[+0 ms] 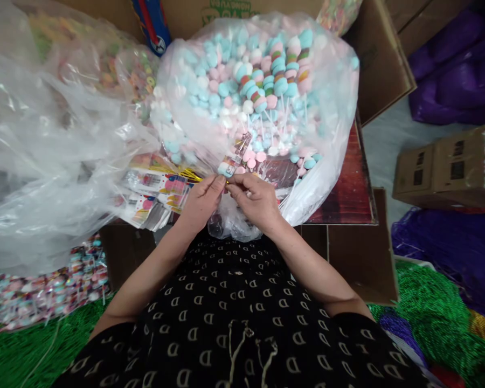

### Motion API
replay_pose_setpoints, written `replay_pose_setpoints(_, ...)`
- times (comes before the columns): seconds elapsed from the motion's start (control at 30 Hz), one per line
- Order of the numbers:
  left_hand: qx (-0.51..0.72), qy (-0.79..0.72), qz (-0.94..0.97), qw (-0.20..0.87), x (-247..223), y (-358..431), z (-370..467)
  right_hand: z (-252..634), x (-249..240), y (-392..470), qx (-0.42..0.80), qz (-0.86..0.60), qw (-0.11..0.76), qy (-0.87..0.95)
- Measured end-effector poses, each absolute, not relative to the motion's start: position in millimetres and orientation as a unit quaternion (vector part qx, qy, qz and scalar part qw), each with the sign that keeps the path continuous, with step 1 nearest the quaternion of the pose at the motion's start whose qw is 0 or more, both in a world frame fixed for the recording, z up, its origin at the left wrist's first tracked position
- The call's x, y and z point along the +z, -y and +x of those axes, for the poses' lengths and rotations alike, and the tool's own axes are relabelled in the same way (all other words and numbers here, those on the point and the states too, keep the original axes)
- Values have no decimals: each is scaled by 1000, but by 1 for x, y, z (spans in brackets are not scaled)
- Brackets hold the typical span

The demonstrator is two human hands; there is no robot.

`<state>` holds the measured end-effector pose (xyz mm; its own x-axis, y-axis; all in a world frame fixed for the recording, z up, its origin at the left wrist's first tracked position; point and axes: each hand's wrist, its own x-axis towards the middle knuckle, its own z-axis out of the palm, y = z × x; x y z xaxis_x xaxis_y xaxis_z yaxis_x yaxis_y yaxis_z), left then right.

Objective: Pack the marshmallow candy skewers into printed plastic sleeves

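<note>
My left hand (202, 200) pinches the lower end of a marshmallow skewer in a clear printed wrapper (229, 164). Close against it, my right hand (257, 200) has its thumb and forefinger pressed together on a bit of gold twist tie (227, 182) at the wrapper's neck. Beyond my hands, several unwrapped candy skewers (279, 85) with white sticks lie on loose marshmallows in a large clear plastic bag (341, 102). Left of my left hand are more gold twist ties (189, 173) and a stack of printed wrappers (156, 186). My fingers partly hide the skewer's stick.
Clear bags of ring-shaped candy (105, 70) crowd the left. Wrapped skewers (60, 285) are piled below them. A cardboard box (382, 64) stands behind the dark red table's right edge (341, 202). Cartons (444, 170) and green tinsel (432, 304) lie to the right.
</note>
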<state>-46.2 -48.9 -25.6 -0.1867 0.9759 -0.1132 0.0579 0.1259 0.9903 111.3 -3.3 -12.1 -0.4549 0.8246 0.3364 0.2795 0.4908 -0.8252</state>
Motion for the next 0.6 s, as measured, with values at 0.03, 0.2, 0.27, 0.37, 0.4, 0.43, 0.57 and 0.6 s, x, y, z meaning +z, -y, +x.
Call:
replay_pose_setpoints(0.03,496,-586,430,476,-25,49,-45,110,-14,4,342,-361,387,776)
replay_pose_setpoints(0.2,510,-541,380,550,-19,53,-39,103,-15,9,308,-394,415,760)
replay_pose_setpoints(0.27,501,-525,398,561,-15,55,-41,102,-9,10,334,-418,421,732)
replay_pose_setpoints(0.37,464,-532,482,519,-6,55,-47,104,1,9,413,-437,409,687)
replay_pose_setpoints(0.4,449,-542,516,489,-3,55,-50,105,4,7,446,-439,401,669)
replay_pose_setpoints(0.43,435,-551,549,454,0,54,-53,106,6,6,481,-440,395,648)
replay_pose_setpoints(0.57,413,-552,642,335,3,47,-61,110,13,2,645,-404,365,536)
replay_pose_setpoints(0.6,420,-541,655,320,3,43,-63,110,15,2,687,-385,354,504)
